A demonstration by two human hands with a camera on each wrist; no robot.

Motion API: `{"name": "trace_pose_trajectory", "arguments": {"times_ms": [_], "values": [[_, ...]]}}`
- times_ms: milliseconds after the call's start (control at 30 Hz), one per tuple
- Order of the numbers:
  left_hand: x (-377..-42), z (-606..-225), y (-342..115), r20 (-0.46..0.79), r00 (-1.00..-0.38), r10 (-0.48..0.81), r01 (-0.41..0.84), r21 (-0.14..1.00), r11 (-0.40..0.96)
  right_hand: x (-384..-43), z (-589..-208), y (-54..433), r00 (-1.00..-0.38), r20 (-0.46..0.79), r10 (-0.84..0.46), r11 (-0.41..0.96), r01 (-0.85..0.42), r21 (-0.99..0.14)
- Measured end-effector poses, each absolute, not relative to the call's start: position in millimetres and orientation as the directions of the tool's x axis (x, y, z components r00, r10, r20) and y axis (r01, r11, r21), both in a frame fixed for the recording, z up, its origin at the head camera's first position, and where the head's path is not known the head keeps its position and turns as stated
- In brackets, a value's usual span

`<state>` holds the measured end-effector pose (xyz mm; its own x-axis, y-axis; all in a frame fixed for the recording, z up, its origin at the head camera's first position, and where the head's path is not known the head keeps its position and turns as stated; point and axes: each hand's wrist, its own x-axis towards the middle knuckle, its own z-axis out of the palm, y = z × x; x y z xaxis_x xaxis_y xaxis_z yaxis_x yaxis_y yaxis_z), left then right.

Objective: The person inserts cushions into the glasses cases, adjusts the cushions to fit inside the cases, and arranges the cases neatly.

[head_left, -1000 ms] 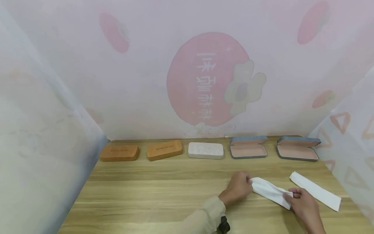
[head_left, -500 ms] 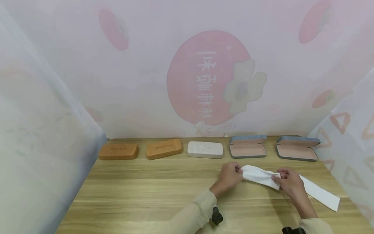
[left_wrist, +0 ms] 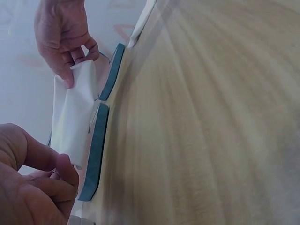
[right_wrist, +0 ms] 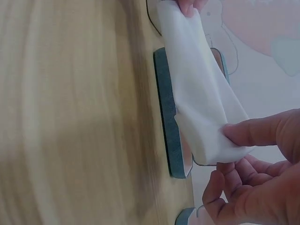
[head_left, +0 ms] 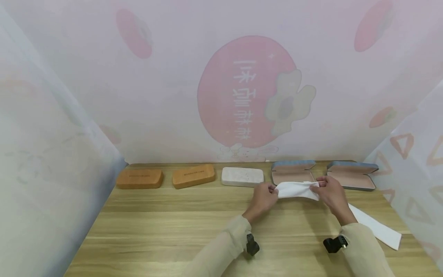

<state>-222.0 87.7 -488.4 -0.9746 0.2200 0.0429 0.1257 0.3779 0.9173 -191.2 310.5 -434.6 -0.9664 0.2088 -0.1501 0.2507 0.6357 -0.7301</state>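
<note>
A folded white cloth [head_left: 295, 190] is stretched between both hands, just in front of an open blue-grey glasses case [head_left: 293, 165] with a pink lining. Its left end is pinched by the left hand [head_left: 263, 198], while the right hand [head_left: 331, 194] pinches the right end between thumb and fingers. In the right wrist view the cloth [right_wrist: 199, 84] overlaps the case [right_wrist: 168, 117] and hides much of its inside. The left wrist view shows the same cloth [left_wrist: 77, 105] held above the case's teal side [left_wrist: 96, 154].
A second open glasses case [head_left: 351, 175] stands at the back right. Left of the hands sit a white speckled case [head_left: 242, 176] and two closed orange-brown cases, one nearer [head_left: 194, 176] and one farther left [head_left: 140, 179]. Another folded white cloth [head_left: 378, 227] lies on the wooden table [head_left: 166, 231].
Both hands have carried the cloth away from the table's front, up and to the left in the head view, to the open case. The other cloth and the cases stay put.
</note>
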Motion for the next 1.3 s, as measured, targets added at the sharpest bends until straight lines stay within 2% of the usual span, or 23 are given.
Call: {"name": "trace_pose_trajectory", "arguments": {"times_ms": [600,800,1133,1300], "values": [[-250,-476,94,0.079,-0.987,0.137,0.133,0.883,0.449,-229,-439,314,-0.965,-0.14,0.223,0.601,0.249,-0.759],[-250,-481,100,0.05,-0.99,0.129,0.103,0.893,0.438,-238,-447,316,-0.962,-0.13,0.242,0.606,0.254,-0.754],[-246,-485,103,0.063,-0.99,0.127,0.118,0.859,0.498,-244,-455,307,-0.958,-0.141,0.251,0.589,0.267,-0.763],[-244,-483,102,0.029,-0.988,0.151,0.106,0.843,0.528,-242,-464,309,-0.963,-0.1,0.249,0.612,0.236,-0.755]]}}
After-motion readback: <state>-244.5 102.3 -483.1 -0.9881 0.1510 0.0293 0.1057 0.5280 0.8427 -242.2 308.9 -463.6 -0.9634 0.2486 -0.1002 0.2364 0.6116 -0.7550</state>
